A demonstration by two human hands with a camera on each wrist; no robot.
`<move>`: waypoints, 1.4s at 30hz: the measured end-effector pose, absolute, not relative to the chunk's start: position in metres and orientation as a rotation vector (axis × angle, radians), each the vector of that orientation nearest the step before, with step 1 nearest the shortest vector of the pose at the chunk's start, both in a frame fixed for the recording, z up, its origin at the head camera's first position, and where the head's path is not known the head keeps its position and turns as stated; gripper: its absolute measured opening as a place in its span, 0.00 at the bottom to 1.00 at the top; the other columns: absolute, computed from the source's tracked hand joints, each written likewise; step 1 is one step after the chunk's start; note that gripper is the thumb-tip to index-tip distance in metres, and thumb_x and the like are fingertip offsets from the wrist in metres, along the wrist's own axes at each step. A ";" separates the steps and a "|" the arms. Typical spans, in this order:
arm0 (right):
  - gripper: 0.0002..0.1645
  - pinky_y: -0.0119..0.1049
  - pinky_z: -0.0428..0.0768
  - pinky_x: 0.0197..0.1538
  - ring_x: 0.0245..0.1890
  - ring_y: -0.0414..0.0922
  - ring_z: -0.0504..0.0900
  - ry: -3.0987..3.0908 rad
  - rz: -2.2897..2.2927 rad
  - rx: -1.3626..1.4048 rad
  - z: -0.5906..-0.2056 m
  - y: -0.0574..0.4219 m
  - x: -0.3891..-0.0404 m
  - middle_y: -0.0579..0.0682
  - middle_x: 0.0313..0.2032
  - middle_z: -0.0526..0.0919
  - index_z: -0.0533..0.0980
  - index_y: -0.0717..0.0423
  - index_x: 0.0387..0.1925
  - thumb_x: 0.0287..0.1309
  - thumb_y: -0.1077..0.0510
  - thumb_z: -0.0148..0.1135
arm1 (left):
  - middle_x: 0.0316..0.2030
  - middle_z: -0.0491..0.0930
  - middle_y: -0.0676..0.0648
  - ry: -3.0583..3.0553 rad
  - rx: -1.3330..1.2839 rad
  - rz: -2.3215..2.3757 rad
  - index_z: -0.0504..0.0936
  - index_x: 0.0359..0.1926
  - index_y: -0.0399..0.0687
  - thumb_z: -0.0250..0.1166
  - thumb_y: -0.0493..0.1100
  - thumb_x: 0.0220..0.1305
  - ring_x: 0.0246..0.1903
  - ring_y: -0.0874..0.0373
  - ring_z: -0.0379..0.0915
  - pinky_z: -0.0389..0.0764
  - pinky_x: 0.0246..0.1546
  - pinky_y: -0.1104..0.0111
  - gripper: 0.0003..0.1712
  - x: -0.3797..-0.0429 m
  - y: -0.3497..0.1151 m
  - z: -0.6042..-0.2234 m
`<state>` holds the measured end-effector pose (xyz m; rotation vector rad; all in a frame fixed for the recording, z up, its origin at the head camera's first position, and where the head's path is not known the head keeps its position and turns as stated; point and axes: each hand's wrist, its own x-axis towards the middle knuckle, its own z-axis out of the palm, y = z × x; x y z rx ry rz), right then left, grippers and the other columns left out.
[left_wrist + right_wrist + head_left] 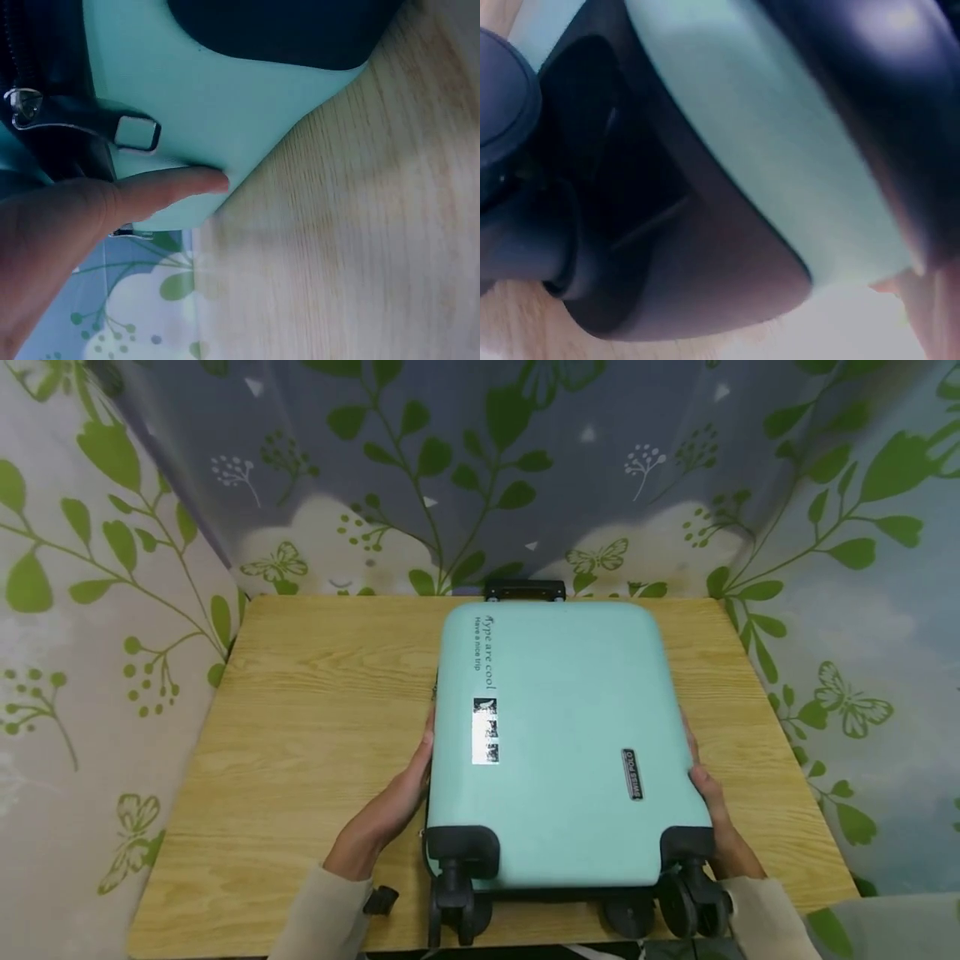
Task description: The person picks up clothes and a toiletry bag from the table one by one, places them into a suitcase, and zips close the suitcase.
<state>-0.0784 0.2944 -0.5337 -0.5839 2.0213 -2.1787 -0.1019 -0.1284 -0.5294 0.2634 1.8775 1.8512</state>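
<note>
A mint-green hard-shell suitcase (562, 718) lies on its broad side on the wooden table, its wheels (453, 902) towards me and its black handle (525, 589) at the far end. My left hand (390, 810) lies against its left side. In the left wrist view a straight finger (172, 187) touches the lower shell beside the zipper and a black strap loop (135, 133). On the opposite side my right hand (711, 802) rests along the shell behind the wheel corner, its fingers partly hidden. A black corner guard (712, 262) fills much of the right wrist view.
The wooden table (322, 693) shows on both sides of the suitcase. Near my left sleeve lies a small black object (381, 900). Leaf-patterned curtains (420, 468) enclose the table at the back, left and right.
</note>
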 end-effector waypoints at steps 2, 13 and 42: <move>0.46 0.58 0.14 0.77 0.86 0.40 0.25 2.041 -2.150 -0.502 -0.533 0.295 -0.079 0.48 0.87 0.18 0.26 0.35 0.89 0.82 0.35 0.29 | 0.87 0.22 0.65 1.894 0.233 1.843 0.26 0.86 0.83 0.22 0.69 0.87 0.87 0.53 0.16 0.39 0.81 0.29 0.34 -0.097 -0.132 -0.531; 0.51 0.59 0.19 0.79 0.88 0.44 0.30 2.171 -2.104 -0.460 -0.520 0.301 -0.092 0.52 0.89 0.26 0.33 0.39 0.90 0.80 0.36 0.44 | 0.82 0.65 0.43 2.128 0.076 1.621 0.64 0.85 0.47 0.51 0.57 0.89 0.80 0.44 0.66 0.74 0.76 0.48 0.34 -0.059 -0.164 -0.543; 0.48 0.68 0.24 0.78 0.87 0.44 0.32 2.247 -2.001 -0.366 -0.511 0.293 -0.095 0.49 0.89 0.30 0.44 0.40 0.90 0.75 0.55 0.45 | 0.42 0.90 0.67 2.715 0.211 1.148 0.91 0.44 0.68 0.73 0.51 0.73 0.48 0.64 0.87 0.87 0.55 0.56 0.03 0.001 -0.180 -0.543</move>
